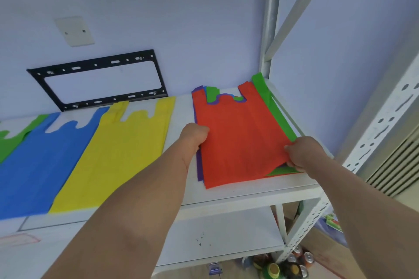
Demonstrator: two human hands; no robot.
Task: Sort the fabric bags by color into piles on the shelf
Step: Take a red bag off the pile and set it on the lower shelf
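Head-camera footage is filled by a white shelf (226, 197) on which fabric bags are laid flat. An orange bag (238, 138) is seen on top of a mixed stack at the right end, with purple edges (199, 165) and green edges (272, 106) showing from beneath it. The left edge of the orange bag is gripped by the left hand (193, 137), whose fingers are curled round the cloth. The bag's lower right edge is pinched by the right hand (302, 154), fingers bent; whether the green layer beneath is also caught cannot be told. A yellow bag (118, 154) is spread just left of the stack, apart from it. A blue bag (43, 165) is overlapped by the yellow one, and a green bag (9, 142) lies partly under the blue at the far left. A black wall bracket (102, 79) is fixed behind the shelf.
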